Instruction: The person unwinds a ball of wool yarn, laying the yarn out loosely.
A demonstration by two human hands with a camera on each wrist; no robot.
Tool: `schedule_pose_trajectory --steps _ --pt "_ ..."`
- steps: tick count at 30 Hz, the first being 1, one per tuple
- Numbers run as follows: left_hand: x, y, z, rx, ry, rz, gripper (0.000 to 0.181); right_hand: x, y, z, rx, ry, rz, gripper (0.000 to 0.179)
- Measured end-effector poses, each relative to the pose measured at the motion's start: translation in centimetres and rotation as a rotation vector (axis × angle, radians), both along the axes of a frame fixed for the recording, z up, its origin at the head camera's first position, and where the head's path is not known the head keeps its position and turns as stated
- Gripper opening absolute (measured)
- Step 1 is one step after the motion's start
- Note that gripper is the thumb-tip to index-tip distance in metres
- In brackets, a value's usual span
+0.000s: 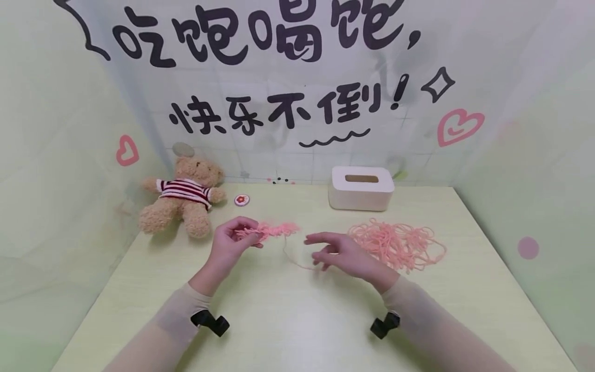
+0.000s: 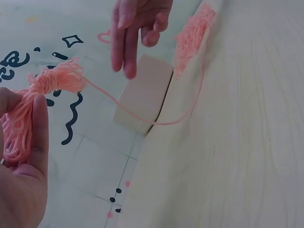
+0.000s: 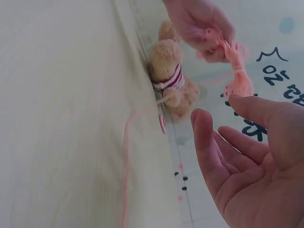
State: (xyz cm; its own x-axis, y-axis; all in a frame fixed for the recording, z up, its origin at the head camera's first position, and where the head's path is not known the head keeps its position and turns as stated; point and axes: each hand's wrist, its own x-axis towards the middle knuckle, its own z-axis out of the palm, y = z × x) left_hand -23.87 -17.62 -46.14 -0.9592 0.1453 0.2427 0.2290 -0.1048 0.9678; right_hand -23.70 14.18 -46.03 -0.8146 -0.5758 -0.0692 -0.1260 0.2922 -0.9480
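Yarn [image 1: 279, 229] gripped, hands [image 1: 232, 238] [image 1: 343, 251] apart, inside table edges [image 1: 510, 279]

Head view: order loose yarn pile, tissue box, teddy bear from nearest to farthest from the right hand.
From the right hand:
1. Loose yarn pile: right beside it, on its right.
2. Tissue box: beyond the hand, toward the back.
3. Teddy bear: back left, clearly farthest.

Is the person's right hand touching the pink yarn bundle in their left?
Apart: the left wrist view shows a clear gap between the right hand and the pink yarn bundle.
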Motion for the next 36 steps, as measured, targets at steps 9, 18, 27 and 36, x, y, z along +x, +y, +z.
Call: schedule_pose_trajectory --steps 9,18,27,36 --pt "0.6 0.0 -1.3 -0.052 -0.072 0.024 0.018 0.6 -6.0 -2.0 -0.215 -0.128 -0.008 0.046" --pt "0.5 0.0 -1.2 -0.053 -0.061 0.028 0.020 0.7 -6.7 -1.4 -0.135 -0.076 -0.156 0.025" --pt "0.2 0.7 -0.8 -0.046 -0.050 0.003 0.020 0.7 -7.0 -1.8 -0.203 -0.125 -0.097 0.038" --pt "-0.2 0.9 -0.7 -0.049 -0.029 0.005 0.021 0.7 -6.5 -1.2 -0.225 -0.080 -0.159 0.027"
